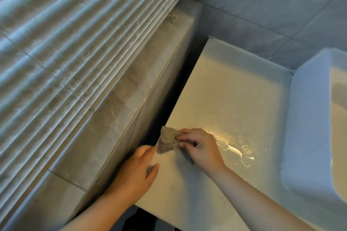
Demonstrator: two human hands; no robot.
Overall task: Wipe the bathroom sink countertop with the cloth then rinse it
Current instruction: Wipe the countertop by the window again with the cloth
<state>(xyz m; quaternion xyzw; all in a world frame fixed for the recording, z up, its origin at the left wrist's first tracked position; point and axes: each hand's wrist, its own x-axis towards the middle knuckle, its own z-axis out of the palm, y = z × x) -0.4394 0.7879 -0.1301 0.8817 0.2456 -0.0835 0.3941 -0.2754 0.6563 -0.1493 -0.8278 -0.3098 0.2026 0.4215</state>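
Left hand [136,171] nearest, fingers loosely spread, holding nothing; its fingertips lie at the counter's [234,95] left edge, just below the cloth [167,139]. Right hand [200,146] a little farther in, thumb and fingers pinching the cloth's right side. Cloth small, grey-brown, crumpled, at the left edge, partly over the dark gap beside the ledge [116,110]. Water streaks [236,151] glint on the counter right of the right hand. Sink [309,118] along the right edge. Blinds [75,33] above the ledge. Tiled wall [272,5] behind the far edge.
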